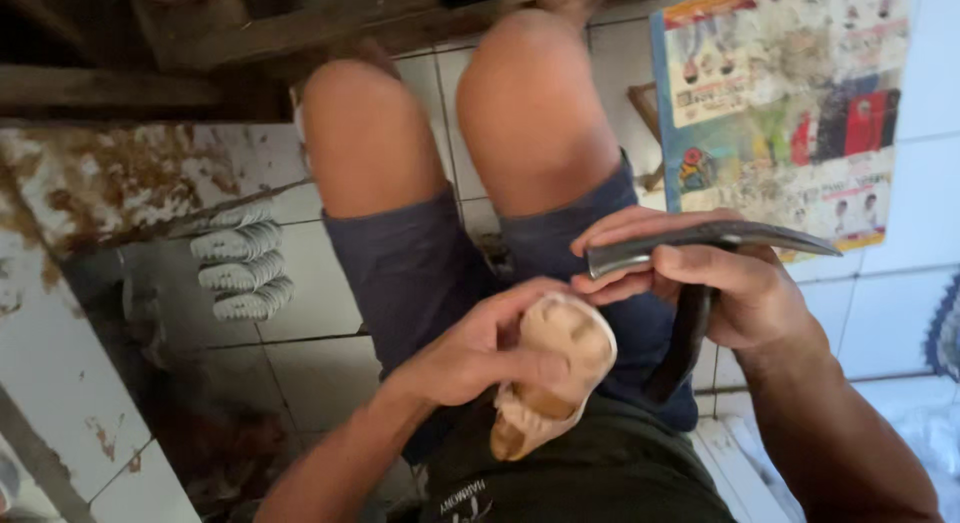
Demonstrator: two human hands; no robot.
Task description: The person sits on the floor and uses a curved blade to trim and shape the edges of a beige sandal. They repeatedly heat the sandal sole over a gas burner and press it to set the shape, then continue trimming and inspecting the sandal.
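I sit with bare knees over a tiled floor. My left hand [478,348] grips a pale, roughly carved wooden piece [550,378] held against my lap, thumb across its top. Just to the right of it, my right hand [715,283] is closed around a dark curved metal tool [700,245] whose pointed blade runs to the right and whose dark handle hangs down below my fist. The tool's near end sits just above the wooden piece.
Several pale ridged carved pieces [240,263] lie in a stack on the white tiled floor [320,373] at left. A colourful printed sheet [780,103] lies at upper right. Dark wooden beams [200,33] cross the top. A stained white slab [60,383] runs along the left.
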